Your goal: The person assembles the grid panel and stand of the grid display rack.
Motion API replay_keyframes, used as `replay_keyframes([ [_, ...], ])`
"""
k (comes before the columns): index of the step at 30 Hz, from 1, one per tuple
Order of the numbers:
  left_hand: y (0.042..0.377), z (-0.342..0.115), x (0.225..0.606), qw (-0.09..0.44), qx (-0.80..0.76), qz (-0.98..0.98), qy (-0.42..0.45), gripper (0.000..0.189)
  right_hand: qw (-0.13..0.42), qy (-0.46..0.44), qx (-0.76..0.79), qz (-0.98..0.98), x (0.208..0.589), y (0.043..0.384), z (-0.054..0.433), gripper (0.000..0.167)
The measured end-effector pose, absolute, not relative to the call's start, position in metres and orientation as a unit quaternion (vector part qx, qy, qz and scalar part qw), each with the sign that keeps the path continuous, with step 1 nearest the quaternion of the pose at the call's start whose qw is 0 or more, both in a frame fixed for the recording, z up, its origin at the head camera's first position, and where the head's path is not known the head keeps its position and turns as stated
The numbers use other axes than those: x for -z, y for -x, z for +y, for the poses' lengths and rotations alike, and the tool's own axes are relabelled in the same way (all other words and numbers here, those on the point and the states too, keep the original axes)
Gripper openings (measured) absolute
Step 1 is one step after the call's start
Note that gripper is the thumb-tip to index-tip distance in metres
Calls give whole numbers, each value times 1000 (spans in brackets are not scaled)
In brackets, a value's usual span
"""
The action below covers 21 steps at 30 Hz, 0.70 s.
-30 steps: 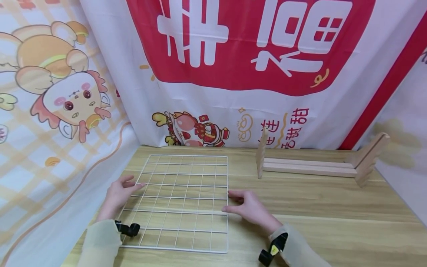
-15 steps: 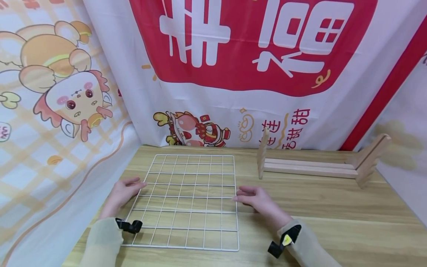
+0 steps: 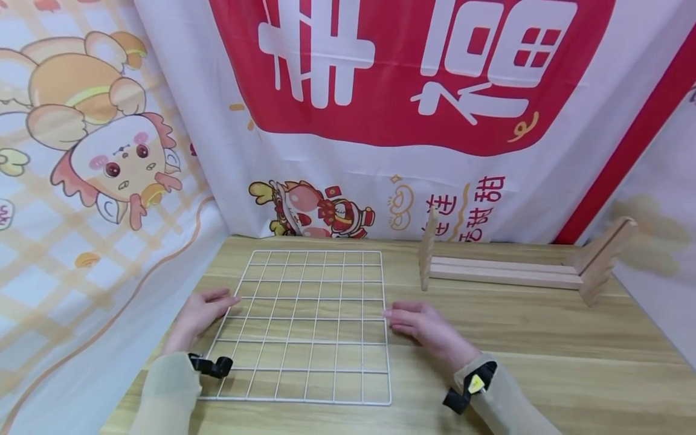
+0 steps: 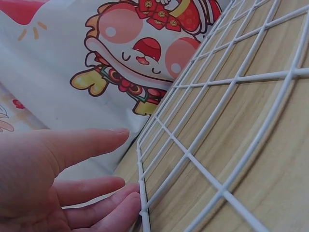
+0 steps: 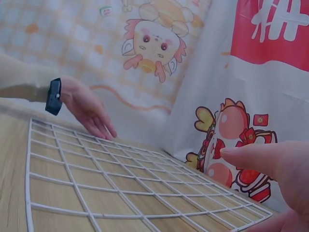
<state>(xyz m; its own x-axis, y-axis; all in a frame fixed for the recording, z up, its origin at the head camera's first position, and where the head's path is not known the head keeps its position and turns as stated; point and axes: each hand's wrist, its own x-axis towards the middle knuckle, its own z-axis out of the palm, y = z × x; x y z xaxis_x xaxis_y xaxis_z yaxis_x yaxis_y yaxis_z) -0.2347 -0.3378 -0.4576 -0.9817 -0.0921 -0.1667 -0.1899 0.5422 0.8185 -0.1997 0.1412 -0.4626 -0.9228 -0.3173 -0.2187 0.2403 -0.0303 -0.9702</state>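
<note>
A white wire grid panel [image 3: 315,318] lies on the wooden table, left of the middle in the head view. My left hand [image 3: 200,315] is at the panel's left edge. Seen from the left wrist, the left hand's lower fingers [image 4: 120,212] reach the outer wire while the thumb extends apart above it. At the opposite edge, my right hand [image 3: 429,329] has its fingertips right at the side wire. The right wrist view shows the right thumb [image 5: 260,157] stretched out over the panel's far corner, with the other fingers mostly out of frame.
A light wooden rack [image 3: 505,273] with two notched upright ends stands at the back right of the table [image 3: 522,386]. Printed cloth [image 3: 326,163] hangs along the back and the left side. Each wrist carries a black camera band [image 3: 211,366].
The grid panel has shifted to the right and sits straighter. My right hand has moved right with its edge, its thumb no longer over the wires. My left hand has barely moved.
</note>
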Motion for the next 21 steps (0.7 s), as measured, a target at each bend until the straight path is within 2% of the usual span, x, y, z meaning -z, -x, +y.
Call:
replay_keyframes([
  [12,236,-338,459,47,-455,887,58,68,197,39,711,674,465,204,139,71],
  [17,236,-335,461,52,-462,884,54,65,156,40,674,721,465,205,134,56],
  [21,236,-336,461,47,-457,887,54,62,139,24,688,712,463,205,133,52],
])
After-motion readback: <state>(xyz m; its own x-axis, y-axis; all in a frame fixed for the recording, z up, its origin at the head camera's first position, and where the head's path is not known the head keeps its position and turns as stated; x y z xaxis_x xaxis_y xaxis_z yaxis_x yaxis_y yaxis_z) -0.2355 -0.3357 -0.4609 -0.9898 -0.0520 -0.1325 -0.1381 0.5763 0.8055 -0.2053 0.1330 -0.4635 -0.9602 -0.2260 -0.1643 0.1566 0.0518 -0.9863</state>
